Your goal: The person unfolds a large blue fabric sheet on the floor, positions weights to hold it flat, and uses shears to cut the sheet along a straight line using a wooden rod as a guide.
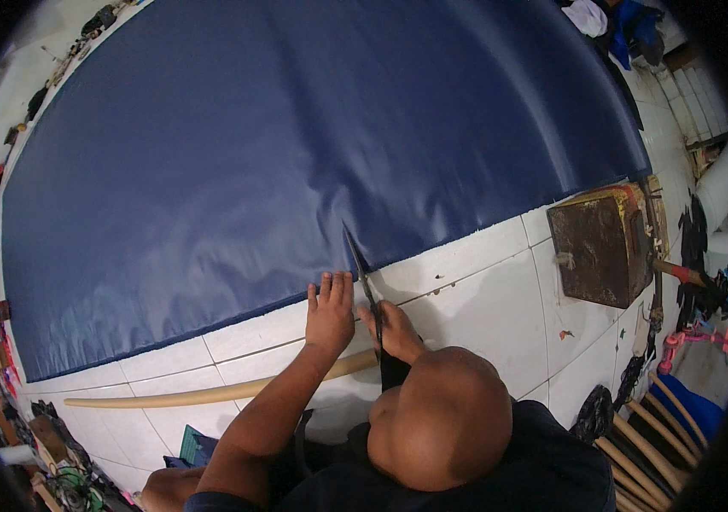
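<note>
A broad dark blue sheet [210, 171], smooth and leather-like, lies over the white tiles with its near edge in front of me. My right hand [394, 331] is closed around long dark scissors [357, 252], whose pointed blade reaches over the sheet's near edge. Slight creases run in the material around the tip. Just left of the blade, my left hand [330, 311] rests with fingers stretched out on that edge, holding nothing. The scissors' handles are mostly hidden by my right hand, and a rounded bare part of my body covers my right forearm.
A long pale wooden rod [210, 395] lies on the tiles, passing beneath my left forearm. At the right stands a worn dark box [599, 247] close to the sheet's corner. Several wooden handles [637, 469] lie lower right; assorted clutter lines the left rim.
</note>
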`<state>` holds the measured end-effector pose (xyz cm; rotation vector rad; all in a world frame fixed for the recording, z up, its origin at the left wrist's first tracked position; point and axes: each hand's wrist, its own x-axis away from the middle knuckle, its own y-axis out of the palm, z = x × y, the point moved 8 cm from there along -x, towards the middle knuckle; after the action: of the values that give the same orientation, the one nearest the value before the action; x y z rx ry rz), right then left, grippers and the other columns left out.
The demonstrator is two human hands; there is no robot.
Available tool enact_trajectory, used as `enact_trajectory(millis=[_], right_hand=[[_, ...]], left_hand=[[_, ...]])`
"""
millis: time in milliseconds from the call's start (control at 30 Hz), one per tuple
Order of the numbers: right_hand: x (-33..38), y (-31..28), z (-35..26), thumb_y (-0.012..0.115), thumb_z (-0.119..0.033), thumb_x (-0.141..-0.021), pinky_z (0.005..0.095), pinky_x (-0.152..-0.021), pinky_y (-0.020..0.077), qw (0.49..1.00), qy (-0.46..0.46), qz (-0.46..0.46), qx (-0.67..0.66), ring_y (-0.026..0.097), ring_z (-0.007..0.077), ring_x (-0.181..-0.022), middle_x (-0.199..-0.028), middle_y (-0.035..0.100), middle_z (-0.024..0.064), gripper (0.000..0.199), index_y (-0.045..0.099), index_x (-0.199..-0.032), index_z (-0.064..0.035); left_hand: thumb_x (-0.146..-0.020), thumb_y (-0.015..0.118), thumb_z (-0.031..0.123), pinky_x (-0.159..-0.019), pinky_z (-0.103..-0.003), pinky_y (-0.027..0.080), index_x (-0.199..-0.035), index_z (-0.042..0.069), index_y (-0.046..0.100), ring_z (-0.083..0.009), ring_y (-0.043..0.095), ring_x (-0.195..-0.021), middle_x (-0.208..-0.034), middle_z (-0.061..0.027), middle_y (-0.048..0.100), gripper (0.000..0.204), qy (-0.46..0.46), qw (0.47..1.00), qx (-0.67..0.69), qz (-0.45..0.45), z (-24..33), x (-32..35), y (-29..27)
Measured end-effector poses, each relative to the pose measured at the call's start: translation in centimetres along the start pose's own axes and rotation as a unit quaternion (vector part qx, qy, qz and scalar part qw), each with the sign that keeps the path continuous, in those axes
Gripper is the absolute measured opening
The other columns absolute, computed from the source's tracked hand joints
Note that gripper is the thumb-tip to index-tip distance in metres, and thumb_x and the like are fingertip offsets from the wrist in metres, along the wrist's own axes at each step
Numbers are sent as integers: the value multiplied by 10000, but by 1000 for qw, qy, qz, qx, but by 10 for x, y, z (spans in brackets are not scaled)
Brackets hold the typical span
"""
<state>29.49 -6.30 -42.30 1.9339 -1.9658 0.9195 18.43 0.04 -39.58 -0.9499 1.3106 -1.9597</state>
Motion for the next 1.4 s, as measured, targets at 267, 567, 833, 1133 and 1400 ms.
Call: enact_trajectory(millis=[267,567,833,1133,1400], right_hand=[[-59,-9,-42,604,-514,-941,264,-510,445,996,13,-23,-85,506,129,-518,-643,535,18,473,528,-815,-65],[-121,-6,-69,656,-515,-911,277,-429,392,993,-4,20,-119,477,107,-467,-567,486,10,495,517,-721,-80],[-181,-23,-117,603,-649,-877,315,-460,456,995,-25,38,-92,577,182,-480,-549,549,83,632,556,-693,-47],[-262,-31,-184,642,-609,-876,280,-401,380,989,-49,21,-137,463,117,-436,-519,450,15,578,470,-634,-114],[-349,-35,-228,620,-630,-875,315,-428,408,987,-86,12,-137,501,156,-451,-538,498,55,614,504,-642,-74]], left_hand=[[-845,555,118,-1141,-573,263,-1434,-19,378,-396,351,-1390,-1451,-216,404,630,21,1000,-16,-12,0,-1,4],[-904,501,163,-1119,-580,298,-1452,-16,356,-377,357,-1389,-1456,-197,401,595,25,998,-50,-32,5,-2,-1],[-829,550,121,-1133,-574,278,-1459,-22,331,-393,345,-1393,-1455,-216,391,682,18,999,-11,-41,3,-4,-1],[-852,537,183,-1139,-571,264,-1476,-14,336,-379,329,-1408,-1492,-205,364,684,18,996,-37,-80,1,-3,3],[-885,501,206,-1110,-598,278,-1464,4,382,-364,373,-1380,-1473,-186,405,624,23,996,-12,-87,-1,-5,-3]])
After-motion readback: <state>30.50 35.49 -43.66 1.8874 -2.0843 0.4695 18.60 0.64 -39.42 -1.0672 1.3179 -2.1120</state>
